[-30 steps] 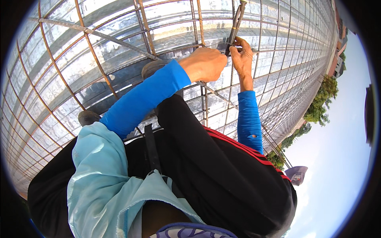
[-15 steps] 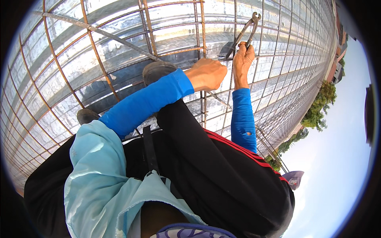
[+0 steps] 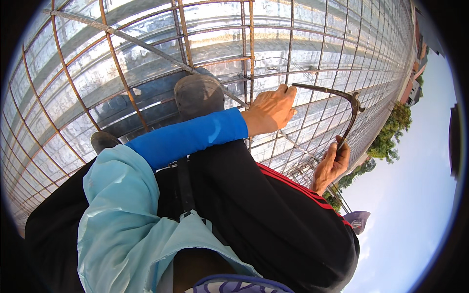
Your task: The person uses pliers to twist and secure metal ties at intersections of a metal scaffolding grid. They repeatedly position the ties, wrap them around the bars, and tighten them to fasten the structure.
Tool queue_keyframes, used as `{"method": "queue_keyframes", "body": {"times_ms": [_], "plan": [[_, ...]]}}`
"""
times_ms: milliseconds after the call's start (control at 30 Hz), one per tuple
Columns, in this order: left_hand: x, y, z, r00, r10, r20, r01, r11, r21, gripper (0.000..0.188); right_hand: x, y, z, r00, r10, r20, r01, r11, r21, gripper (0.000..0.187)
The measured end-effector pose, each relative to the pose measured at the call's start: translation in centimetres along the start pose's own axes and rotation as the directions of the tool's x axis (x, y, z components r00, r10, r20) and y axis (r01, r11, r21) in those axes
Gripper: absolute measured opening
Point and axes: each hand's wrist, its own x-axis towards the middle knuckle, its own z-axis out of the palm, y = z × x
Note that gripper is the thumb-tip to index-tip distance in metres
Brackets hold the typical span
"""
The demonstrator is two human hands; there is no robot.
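My right hand [image 3: 332,166] grips one handle of a pair of dark steel pincers [image 3: 352,99], whose handles are spread wide, over the right part of the mesh. The tip of the other handle reaches the knuckles of my left hand [image 3: 271,111]; whether it touches them, I cannot tell. My left hand is closed, and what its curled fingers hold, if anything, is hidden. It lies over a rebar mesh [image 3: 251,44] of crossed rusty bars, close to a slanting rod [image 3: 141,45]. A worn shoe [image 3: 199,95] rests left of that hand.
Ribbed shiny metal sheeting [image 3: 215,41] lies beneath the mesh. My bent leg in black trousers [image 3: 273,210] fills the lower middle. Another shoe [image 3: 104,140] stands at the left. Beyond the deck's right edge are trees [image 3: 391,129], buildings and sky. A purplish object [image 3: 358,220] shows past my knee.
My right hand has swung down and right, and the pincers' handles have spread far apart. My left hand has shifted slightly right and lower. More of the near shoe shows.
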Motion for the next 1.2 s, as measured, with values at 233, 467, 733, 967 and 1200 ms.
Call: {"method": "queue_keyframes", "body": {"times_ms": [233,467,733,967,1200], "plan": [[-0.6,1.3,3.8,0.975,0.220,-0.020,-0.217,0.940,-0.263,0.068,-0.9,-7.1,-6.2,0.962,0.062,0.266,0.015,0.961,-0.276,0.025],[0.1,-3.0,8.7,0.906,-0.206,0.370,0.423,0.506,-0.752,0.039,2.3,-10.2,2.3,0.747,-0.025,0.664,0.408,0.806,-0.428,0.030],[0.2,-1.9,6.3,0.940,-0.164,0.299,0.274,-0.163,-0.948,0.027,5.5,-10.5,7.4,0.598,-0.148,0.788,0.623,0.705,-0.340,0.027],[0.7,-2.9,6.7,0.973,-0.091,0.211,0.176,-0.300,-0.938,0.036,6.1,-10.4,8.9,0.541,-0.197,0.818,0.739,0.576,-0.350,0.022],[1.5,-3.7,6.5,0.955,-0.148,0.258,0.208,-0.289,-0.934,0.029,6.0,-10.6,9.1,0.525,-0.255,0.812,0.799,0.477,-0.367,0.022]]}}
